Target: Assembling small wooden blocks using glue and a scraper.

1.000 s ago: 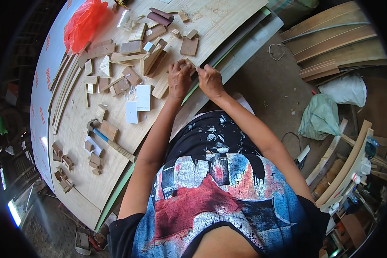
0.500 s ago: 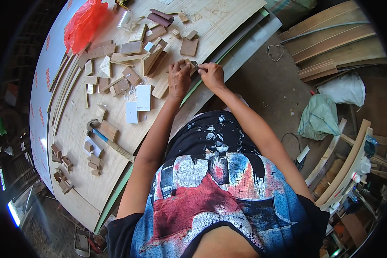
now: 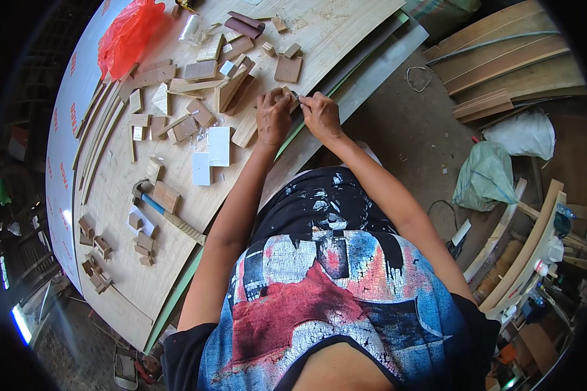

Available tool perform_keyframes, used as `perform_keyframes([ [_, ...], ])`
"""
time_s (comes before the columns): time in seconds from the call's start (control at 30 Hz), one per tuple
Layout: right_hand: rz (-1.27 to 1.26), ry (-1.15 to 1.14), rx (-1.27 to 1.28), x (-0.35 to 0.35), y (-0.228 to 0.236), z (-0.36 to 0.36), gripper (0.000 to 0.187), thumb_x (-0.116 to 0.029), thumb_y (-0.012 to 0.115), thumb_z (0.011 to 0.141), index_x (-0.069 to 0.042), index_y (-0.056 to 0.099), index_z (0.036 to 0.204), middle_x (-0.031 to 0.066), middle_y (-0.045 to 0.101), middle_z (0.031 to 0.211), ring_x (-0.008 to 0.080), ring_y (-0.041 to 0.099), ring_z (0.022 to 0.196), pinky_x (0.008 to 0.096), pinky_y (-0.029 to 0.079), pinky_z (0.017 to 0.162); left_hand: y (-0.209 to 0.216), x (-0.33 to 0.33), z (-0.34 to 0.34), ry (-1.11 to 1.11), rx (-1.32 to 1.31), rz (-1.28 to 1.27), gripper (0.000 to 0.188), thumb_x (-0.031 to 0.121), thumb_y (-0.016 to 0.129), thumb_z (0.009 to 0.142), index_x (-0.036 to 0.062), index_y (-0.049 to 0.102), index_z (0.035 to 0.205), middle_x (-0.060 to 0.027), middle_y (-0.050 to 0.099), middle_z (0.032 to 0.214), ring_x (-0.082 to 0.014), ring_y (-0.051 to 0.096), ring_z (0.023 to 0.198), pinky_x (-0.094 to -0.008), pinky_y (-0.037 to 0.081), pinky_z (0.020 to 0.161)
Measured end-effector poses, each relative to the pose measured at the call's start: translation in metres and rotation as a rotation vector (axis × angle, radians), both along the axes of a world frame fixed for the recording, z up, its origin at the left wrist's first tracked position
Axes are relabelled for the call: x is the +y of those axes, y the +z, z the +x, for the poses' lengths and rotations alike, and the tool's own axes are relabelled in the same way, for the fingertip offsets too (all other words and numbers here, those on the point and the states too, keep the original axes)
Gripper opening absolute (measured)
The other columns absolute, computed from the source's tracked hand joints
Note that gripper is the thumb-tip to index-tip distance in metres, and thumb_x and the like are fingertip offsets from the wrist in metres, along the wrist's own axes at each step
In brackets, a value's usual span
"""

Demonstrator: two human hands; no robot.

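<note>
**Two hands meeting over a small wooden piece at the bench edge**

The left hand (image 3: 273,116) is curling its fingers around a small wooden piece (image 3: 289,96), of which only a light corner is showing above the knuckles. The right hand (image 3: 319,114) is sitting just beside it, fingers pinched together at the same spot; whether it is gripping the piece itself or something thinner is too small to tell. Both hands are hovering over the near edge of the large plywood sheet (image 3: 346,26) that is serving as a worktop.

Just beside the left hand, a long wooden block (image 3: 246,128) is lying on the sheet. Further left, two white rectangular pieces (image 3: 212,153) are resting side by side, and a hammer with a blue handle (image 3: 151,202) is lying near the sheet's lower end among small offcuts. A square brown tile (image 3: 288,68) is sitting beyond the hands, and a red plastic bag (image 3: 129,36) is bunching at the far corner. On the floor to the right, a green sack (image 3: 486,179) is slumping near a stack of curved wooden boards (image 3: 502,58).
</note>
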State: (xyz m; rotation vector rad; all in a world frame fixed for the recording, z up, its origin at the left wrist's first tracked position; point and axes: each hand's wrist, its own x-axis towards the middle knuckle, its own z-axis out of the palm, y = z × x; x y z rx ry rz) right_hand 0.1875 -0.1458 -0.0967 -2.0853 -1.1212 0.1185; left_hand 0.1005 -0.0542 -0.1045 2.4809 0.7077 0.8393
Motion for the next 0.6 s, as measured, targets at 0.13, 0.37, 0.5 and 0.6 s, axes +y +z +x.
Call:
perform_keyframes([
  [0.13,-0.089,0.038,-0.099,0.003,0.000,-0.004,0.010,-0.006,0.053,0.072,-0.002,0.061,0.077,0.0162,0.052,0.067,0.0317,0.055,0.063,0.0367,0.045,0.057,-0.002,0.000,-0.001,-0.006,0.011,0.014,0.015,0.009,0.063,0.065,0.0069,0.064,0.080,-0.0081,0.058,0.091,-0.0272,0.050,0.078,-0.0339,0.042,0.067],
  [0.37,-0.075,0.058,-0.089,0.012,-0.002,0.000,0.009,-0.006,0.050,0.072,-0.003,0.058,0.074,0.0169,0.051,0.067,0.0322,0.055,0.063,0.0382,0.045,0.057,-0.007,0.000,0.000,-0.005,-0.001,0.022,0.017,0.008,0.063,0.063,0.0081,0.064,0.079,-0.0073,0.057,0.092,-0.0277,0.050,0.080,-0.0341,0.043,0.068],
  [0.5,-0.094,0.078,-0.073,0.013,0.000,0.002,0.010,-0.006,0.049,0.072,-0.003,0.058,0.074,0.0172,0.052,0.066,0.0323,0.055,0.063,0.0383,0.045,0.057,-0.008,0.000,-0.001,0.012,0.030,0.037,0.016,0.008,0.063,0.062,0.0073,0.063,0.079,-0.0073,0.057,0.090,-0.0278,0.050,0.079,-0.0341,0.042,0.068],
  [0.6,-0.070,0.090,-0.093,0.011,0.003,-0.001,0.011,-0.005,0.049,0.071,-0.002,0.059,0.074,0.0178,0.052,0.066,0.0325,0.055,0.062,0.0382,0.046,0.057,-0.009,-0.004,0.003,0.056,-0.003,0.038,0.017,0.008,0.063,0.062,0.0070,0.063,0.079,-0.0077,0.056,0.090,-0.0279,0.050,0.079,-0.0341,0.042,0.068],
])
